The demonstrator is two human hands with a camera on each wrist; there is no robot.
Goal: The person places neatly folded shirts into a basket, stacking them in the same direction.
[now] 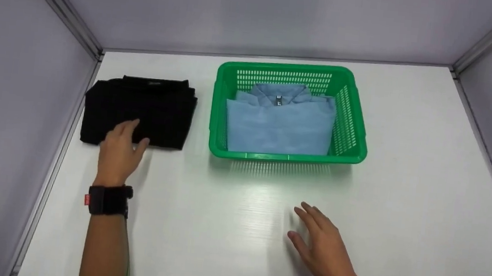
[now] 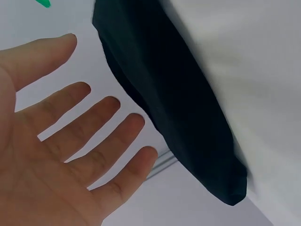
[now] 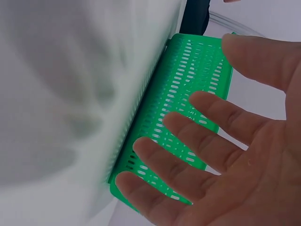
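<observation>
A folded black garment (image 1: 157,115) lies flat on the left of the table. My left hand (image 1: 119,152) hovers at its front edge, fingers spread and holding nothing; the left wrist view shows the fingertips apart from the black cloth (image 2: 164,94). To the right of it, a green plastic basket (image 1: 287,158) contains a folded light blue collared shirt (image 1: 279,128). My right hand (image 1: 322,242) is over the table in front of the basket, with fingers loosely extended and nothing in them. From the right wrist, the basket's slotted side (image 3: 181,84) appears beyond the fingers.
The white table (image 1: 217,235) is bordered by pale panels, with a back wall (image 1: 268,17) behind the basket and side walls left and right. Metal frame strips (image 1: 75,24) run along the panel corners. A strip of tabletop separates the black garment from the basket.
</observation>
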